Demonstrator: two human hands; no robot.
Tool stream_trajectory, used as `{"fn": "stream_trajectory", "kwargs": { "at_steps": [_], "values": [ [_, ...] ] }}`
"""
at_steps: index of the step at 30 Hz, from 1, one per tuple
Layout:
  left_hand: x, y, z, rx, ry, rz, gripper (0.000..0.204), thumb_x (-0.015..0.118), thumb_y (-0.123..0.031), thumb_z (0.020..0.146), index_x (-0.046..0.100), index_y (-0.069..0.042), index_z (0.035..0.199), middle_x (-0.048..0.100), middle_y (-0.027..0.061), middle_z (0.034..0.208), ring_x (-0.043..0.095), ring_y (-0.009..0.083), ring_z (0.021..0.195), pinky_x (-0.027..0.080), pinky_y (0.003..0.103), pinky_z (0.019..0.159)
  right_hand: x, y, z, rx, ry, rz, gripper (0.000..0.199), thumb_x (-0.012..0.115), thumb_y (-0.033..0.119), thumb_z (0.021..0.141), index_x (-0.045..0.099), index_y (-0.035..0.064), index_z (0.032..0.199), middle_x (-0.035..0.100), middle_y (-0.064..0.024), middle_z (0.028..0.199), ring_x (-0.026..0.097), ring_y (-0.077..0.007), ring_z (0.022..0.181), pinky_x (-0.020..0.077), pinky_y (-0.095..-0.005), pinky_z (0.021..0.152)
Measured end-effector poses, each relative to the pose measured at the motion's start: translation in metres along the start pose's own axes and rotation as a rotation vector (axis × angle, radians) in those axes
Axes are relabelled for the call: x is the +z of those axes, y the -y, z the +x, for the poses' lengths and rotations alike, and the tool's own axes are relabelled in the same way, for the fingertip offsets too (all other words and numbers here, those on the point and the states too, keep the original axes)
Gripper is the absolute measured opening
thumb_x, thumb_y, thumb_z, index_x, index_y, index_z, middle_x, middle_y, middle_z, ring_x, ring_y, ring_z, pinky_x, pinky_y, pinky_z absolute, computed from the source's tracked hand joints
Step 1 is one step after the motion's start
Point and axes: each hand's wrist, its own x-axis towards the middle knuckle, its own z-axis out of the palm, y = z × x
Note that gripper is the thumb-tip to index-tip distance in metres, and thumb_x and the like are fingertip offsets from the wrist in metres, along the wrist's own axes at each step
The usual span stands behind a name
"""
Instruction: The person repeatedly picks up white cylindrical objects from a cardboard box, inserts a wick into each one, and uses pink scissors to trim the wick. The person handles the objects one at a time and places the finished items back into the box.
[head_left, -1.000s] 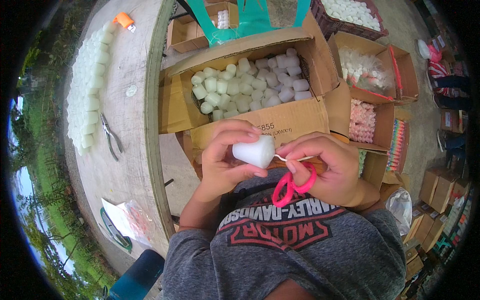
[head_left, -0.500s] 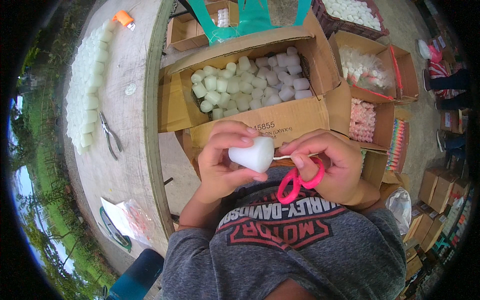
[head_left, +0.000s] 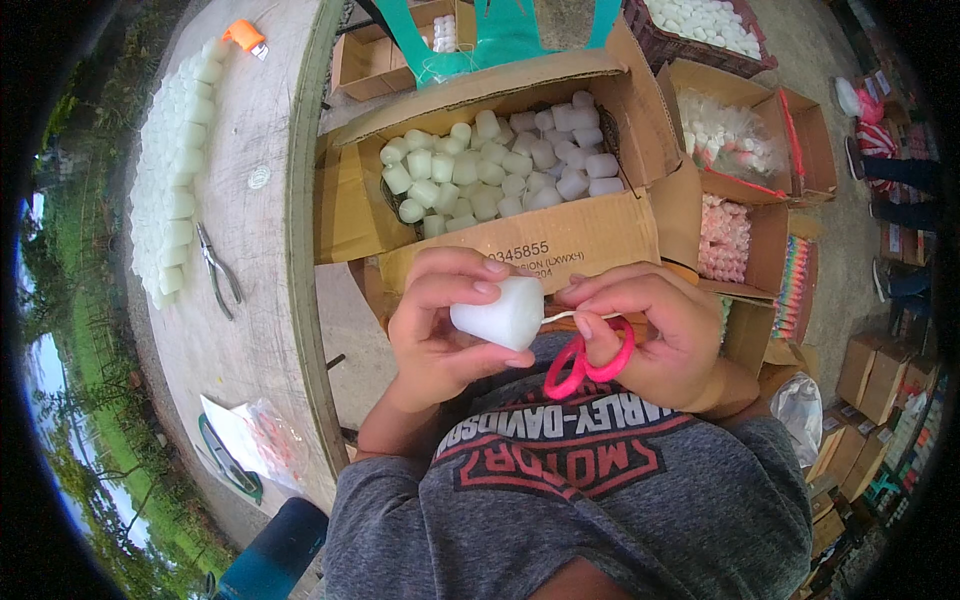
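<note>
My left hand [head_left: 440,325] holds a short white candle [head_left: 497,314] on its side, close to my chest. A thin white wick sticks out of the candle toward my right hand [head_left: 655,335]. That hand pinches the wick end between thumb and fingers and has pink-handled scissors [head_left: 588,362] hanging from its fingers. Just beyond both hands stands an open cardboard box [head_left: 560,235] filled with several white candles [head_left: 500,170].
A round concrete table [head_left: 265,260] on the left bears rows of white candles [head_left: 175,175], pliers [head_left: 217,268], an orange tool [head_left: 245,35] and plastic bags [head_left: 250,445]. More cardboard boxes with white, pink and coloured candles [head_left: 725,235] stand to the right. A person's legs [head_left: 905,175] show at far right.
Both hands have stayed in front of my chest. The candle has turned slightly in my left hand, and my right fingers have shifted along the wick.
</note>
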Motion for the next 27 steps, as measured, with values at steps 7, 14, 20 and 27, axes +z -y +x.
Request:
{"fn": "stream_trajectory", "kwargs": {
  "at_steps": [7, 14, 20, 27],
  "values": [
    [0.002, -0.009, 0.006, 0.131, 0.045, 0.371, 0.05, 0.084, -0.007, 0.06, 0.055, -0.004, 0.101, 0.052, 0.013, 0.108, 0.062, 0.03, 0.1, 0.055, 0.038, 0.083, 0.002, -0.002, -0.001, -0.123, -0.065, -0.241, 0.019, 0.075, 0.005, 0.071, 0.06, 0.0032, 0.083, 0.066, -0.0105, 0.083, 0.066, -0.0213, 0.07, 0.0538, -0.0284, 0.06],
    [0.001, -0.007, 0.006, 0.17, 0.056, 0.4, 0.051, 0.084, -0.007, 0.06, 0.055, -0.004, 0.102, 0.053, 0.0126, 0.107, 0.062, 0.0297, 0.099, 0.055, 0.038, 0.081, 0.001, -0.003, 0.001, -0.139, 0.024, -0.19, 0.019, 0.074, 0.005, 0.072, 0.062, 0.0028, 0.087, 0.065, -0.0105, 0.083, 0.065, -0.0225, 0.07, 0.0535, -0.0291, 0.061],
    [-0.001, -0.006, 0.003, 0.085, 0.027, 0.294, 0.056, 0.085, -0.006, 0.059, 0.053, -0.004, 0.105, 0.053, 0.0131, 0.108, 0.06, 0.0257, 0.1, 0.052, 0.035, 0.083, -0.003, 0.004, 0.002, 0.074, 0.059, -0.014, 0.025, 0.075, 0.006, 0.073, 0.065, 0.002, 0.096, 0.064, -0.0095, 0.085, 0.064, -0.0196, 0.072, 0.0522, -0.0275, 0.063],
    [-0.004, -0.008, 0.002, -0.018, -0.068, 0.228, 0.065, 0.085, -0.004, 0.057, 0.048, -0.004, 0.11, 0.049, 0.0134, 0.112, 0.054, 0.0216, 0.106, 0.048, 0.034, 0.088, -0.021, -0.013, -0.006, -0.016, 0.097, -0.067, 0.036, 0.074, 0.008, 0.076, 0.063, 0.0041, 0.11, 0.062, -0.0102, 0.1, 0.064, -0.0178, 0.072, 0.0516, -0.0252, 0.063]
  ]
}}
